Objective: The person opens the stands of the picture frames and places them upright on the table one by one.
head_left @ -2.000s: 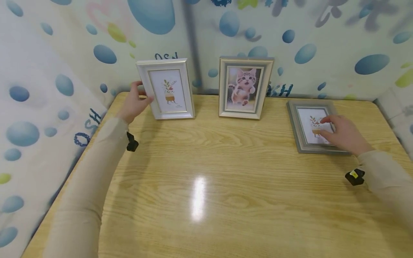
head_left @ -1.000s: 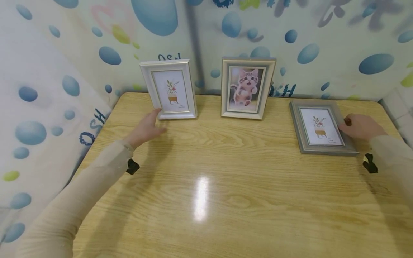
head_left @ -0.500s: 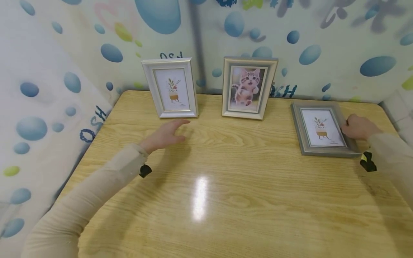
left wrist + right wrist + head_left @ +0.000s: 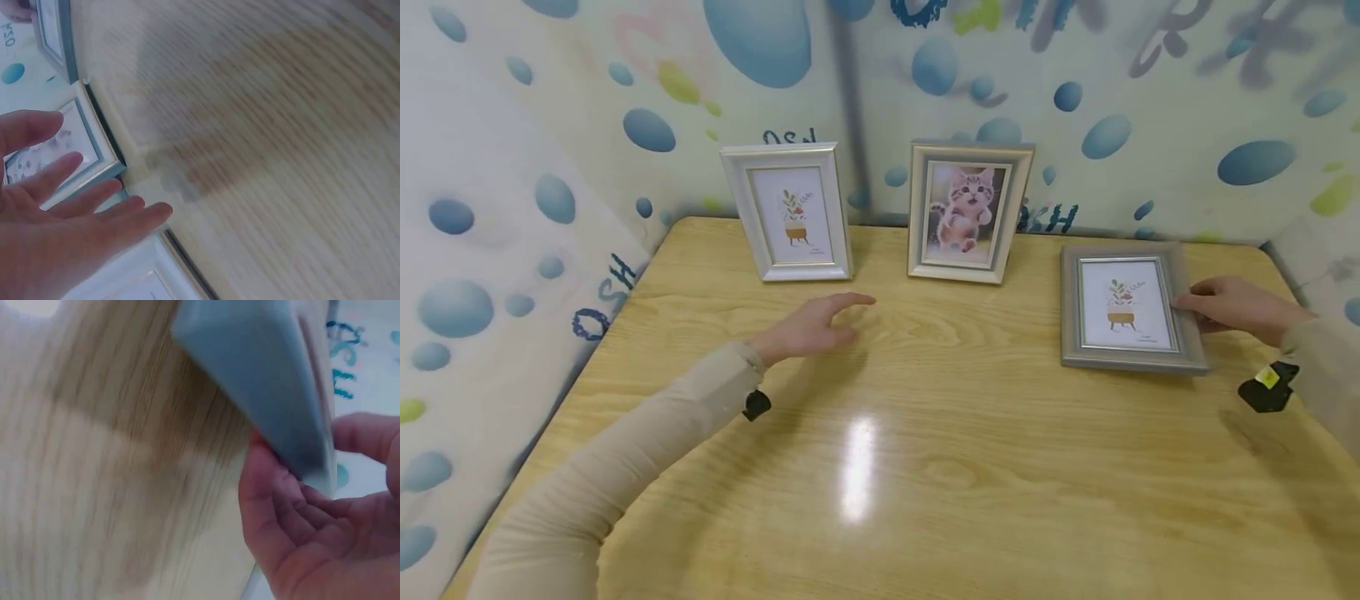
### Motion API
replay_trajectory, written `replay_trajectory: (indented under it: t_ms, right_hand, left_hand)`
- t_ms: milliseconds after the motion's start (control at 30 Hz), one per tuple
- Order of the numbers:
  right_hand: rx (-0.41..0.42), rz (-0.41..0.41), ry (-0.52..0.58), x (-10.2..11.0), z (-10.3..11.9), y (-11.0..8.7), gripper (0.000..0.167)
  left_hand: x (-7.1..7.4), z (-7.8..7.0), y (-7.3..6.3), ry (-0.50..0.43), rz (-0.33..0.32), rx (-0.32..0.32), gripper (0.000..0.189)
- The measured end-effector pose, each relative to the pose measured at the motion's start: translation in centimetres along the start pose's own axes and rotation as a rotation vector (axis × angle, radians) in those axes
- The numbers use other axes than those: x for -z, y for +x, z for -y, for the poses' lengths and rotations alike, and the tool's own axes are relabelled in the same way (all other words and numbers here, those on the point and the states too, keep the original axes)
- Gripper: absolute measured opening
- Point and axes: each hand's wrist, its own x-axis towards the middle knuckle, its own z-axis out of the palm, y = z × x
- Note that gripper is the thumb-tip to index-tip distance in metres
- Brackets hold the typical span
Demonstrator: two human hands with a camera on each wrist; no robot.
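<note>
My right hand [image 4: 1236, 307] grips the right edge of a grey picture frame [image 4: 1075, 308] with a potted-plant print. In the right wrist view the thumb lies on one face of the grey frame [image 4: 250, 369] and the fingers curl beneath it; its edge is raised off the table. My left hand [image 4: 812, 327] hovers over the table with fingers extended, holding nothing. Behind it stand a white picture frame [image 4: 745, 212] with a plant print and a cream-and-grey picture frame [image 4: 917, 217] with a kitten photo. The left wrist view shows the left hand [image 4: 69, 219] in front of these two.
The wooden table [image 4: 925, 467] reaches a patterned wall [image 4: 880, 100] at the back, with another wall at the left. A bright light reflection [image 4: 857, 471] lies on the tabletop.
My left hand has let go of the white frame and moved right and towards me. My right hand has gone to the grey frame's right edge and lifted it, shifting it slightly left.
</note>
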Motion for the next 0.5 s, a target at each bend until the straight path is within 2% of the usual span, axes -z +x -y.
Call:
replay_trajectory:
  t_ms: [167,267,400,500]
  right_hand:
    - [-0.001,0.079,0.192,-0.6,1.3,-0.5,0.061]
    - [-0.008,0.094,0.258,-1.0,1.9,-0.7,0.063]
    - [0.007,0.096,0.317,-1.4,2.5,-0.9,0.061]
    - [0.024,0.088,0.344,-1.8,3.0,-1.2,0.060]
  left_hand:
    - [-0.7,-0.4,0.9,-0.005,0.065,-0.076,0.055]
    - [-1.3,-0.8,1.4,0.004,0.102,-0.090,0.057]
    - [-1.6,-1.3,1.7,0.004,0.107,-0.089,0.058]
    - [-1.6,-1.3,1.8,0.005,0.087,-0.089,0.059]
